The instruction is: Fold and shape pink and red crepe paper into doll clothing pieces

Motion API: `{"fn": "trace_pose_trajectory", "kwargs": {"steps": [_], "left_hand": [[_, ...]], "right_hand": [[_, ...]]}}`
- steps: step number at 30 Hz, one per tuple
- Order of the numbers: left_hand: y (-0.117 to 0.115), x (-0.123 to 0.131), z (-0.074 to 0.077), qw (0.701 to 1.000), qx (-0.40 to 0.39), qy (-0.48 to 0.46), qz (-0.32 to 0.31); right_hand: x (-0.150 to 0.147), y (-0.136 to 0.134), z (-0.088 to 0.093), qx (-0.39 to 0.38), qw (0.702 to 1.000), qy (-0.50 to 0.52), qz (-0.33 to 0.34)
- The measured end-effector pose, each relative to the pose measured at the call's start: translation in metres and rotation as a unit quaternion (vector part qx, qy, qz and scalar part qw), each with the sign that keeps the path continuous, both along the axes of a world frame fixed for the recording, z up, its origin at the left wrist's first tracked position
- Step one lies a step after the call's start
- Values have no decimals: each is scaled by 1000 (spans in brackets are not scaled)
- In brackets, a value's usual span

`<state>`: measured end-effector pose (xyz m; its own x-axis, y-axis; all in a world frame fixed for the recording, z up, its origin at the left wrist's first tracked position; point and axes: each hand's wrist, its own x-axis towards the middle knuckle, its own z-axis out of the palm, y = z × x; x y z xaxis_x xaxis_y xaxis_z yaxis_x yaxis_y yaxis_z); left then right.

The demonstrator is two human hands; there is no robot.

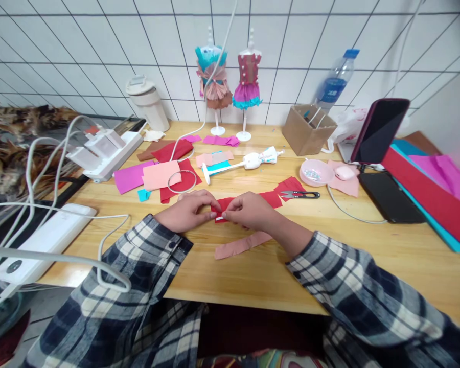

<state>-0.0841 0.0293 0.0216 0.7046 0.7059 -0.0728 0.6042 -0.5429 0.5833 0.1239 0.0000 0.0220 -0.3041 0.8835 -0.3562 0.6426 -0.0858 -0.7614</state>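
Both hands work at a strip of red crepe paper [271, 199] lying across the middle of the table. My left hand [189, 210] pinches its left end between thumb and finger. My right hand [251, 210] has thumb and fingertips closed on the same paper, close to the left thumb. A narrow white strip [220, 218], perhaps tape, shows at the lower edge of the red paper. Just below the hands lies a dusty-pink paper strip [237, 247], partly under the right wrist. Thread snips [301, 194] rest on the red paper's far right end.
A small white mannequin [253, 160] lies behind the hands. Two dressed mannequins [216, 84] stand by the wall. Paper pieces and a metal ring [194, 179] are left; a pink bead dish [313, 173], cardboard box [306, 134] and phone [381, 130] are right. White cables cross the left side.
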Motion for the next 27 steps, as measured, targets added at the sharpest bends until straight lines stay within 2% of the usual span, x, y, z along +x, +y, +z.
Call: {"fn": "trace_pose_trajectory", "kwargs": {"steps": [2,10,19,27], "left_hand": [[2,-1,-1,1000,-4,-9,3],[5,-1,-7,1000,20,15,10],[3,1,-3,999,25,32,13],[0,3,-2,999,23,39,29]], "right_hand": [[-2,0,-2,-28,999,23,-8],[-10,0,-13,24,1000,-14,7],[-14,-6,-5,91,993,-70,32],[-15,-8,-9,133,988,-78,28]]}}
